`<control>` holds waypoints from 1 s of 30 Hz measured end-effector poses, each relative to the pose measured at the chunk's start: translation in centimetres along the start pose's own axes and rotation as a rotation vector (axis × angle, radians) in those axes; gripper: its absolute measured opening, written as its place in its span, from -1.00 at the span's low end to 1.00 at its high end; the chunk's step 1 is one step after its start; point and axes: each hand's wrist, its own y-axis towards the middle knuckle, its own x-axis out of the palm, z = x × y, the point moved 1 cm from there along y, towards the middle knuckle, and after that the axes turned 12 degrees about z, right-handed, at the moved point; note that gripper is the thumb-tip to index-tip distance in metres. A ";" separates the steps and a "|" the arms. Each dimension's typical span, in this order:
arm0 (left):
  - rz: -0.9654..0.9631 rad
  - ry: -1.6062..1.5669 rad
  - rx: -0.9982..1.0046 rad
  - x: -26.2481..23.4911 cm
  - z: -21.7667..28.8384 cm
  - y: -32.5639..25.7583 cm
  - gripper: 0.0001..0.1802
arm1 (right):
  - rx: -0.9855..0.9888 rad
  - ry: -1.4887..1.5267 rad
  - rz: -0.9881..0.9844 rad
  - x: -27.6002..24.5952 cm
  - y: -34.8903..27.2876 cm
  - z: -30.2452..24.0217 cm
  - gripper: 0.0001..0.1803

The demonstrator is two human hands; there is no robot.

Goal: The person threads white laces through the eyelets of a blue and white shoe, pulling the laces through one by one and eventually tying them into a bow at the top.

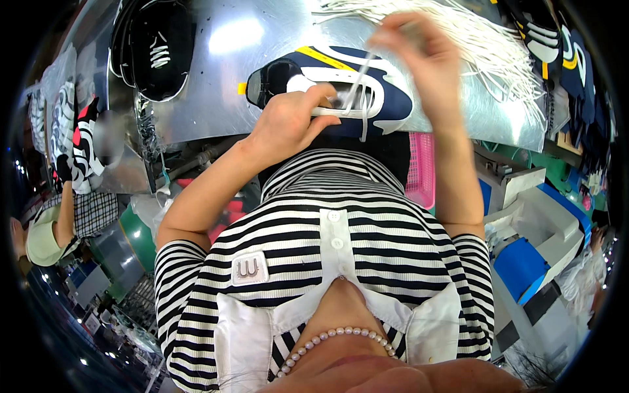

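A navy upper of a shoe with white trim and a yellow stripe lies on the metal table in front of me, its black heel end to the left. My left hand grips the white-edged lacing opening, thumb on the near edge and fingers reaching inside. Above the toe end is my right hand, smeared by motion, with its fingers closed on a white shoelace. This lace stretches taut down to the opening. A loose lace end hangs over the near side of the shoe.
A heap of white laces covers the table's far right. Black shoes stand at the far left of the metal table. Below its edge sits a pink basket. More navy uppers hang at right; another person works at left.
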 end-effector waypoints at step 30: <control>0.283 0.029 -0.535 0.9 -0.1 1.4 -0.62 | -0.082 -0.758 -0.307 1.8 -3.6 2.9 -0.80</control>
